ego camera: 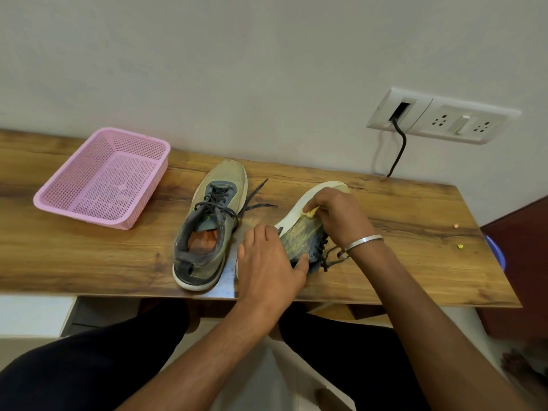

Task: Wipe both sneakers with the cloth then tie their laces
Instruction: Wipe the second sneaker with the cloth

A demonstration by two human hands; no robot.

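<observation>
Two olive-grey sneakers lie on the wooden table (89, 256). The left sneaker (212, 223) stands upright with its dark laces loose and spread to the right. The right sneaker (299, 232) is tipped on its side, white sole towards the left. My left hand (268, 265) grips its heel end, thumb against the upper. My right hand (335, 215) holds a small yellow cloth (311, 213) bunched in its fingers and presses it on the sneaker's side near the sole. A metal bangle sits on that wrist. The right sneaker's laces hang loose beside the wrist.
An empty pink mesh basket (106, 179) stands at the back left of the table. A wall socket panel (441, 117) with a black cable hangs above the back right. Two tiny bits lie at the table's right end. My legs are under the front edge.
</observation>
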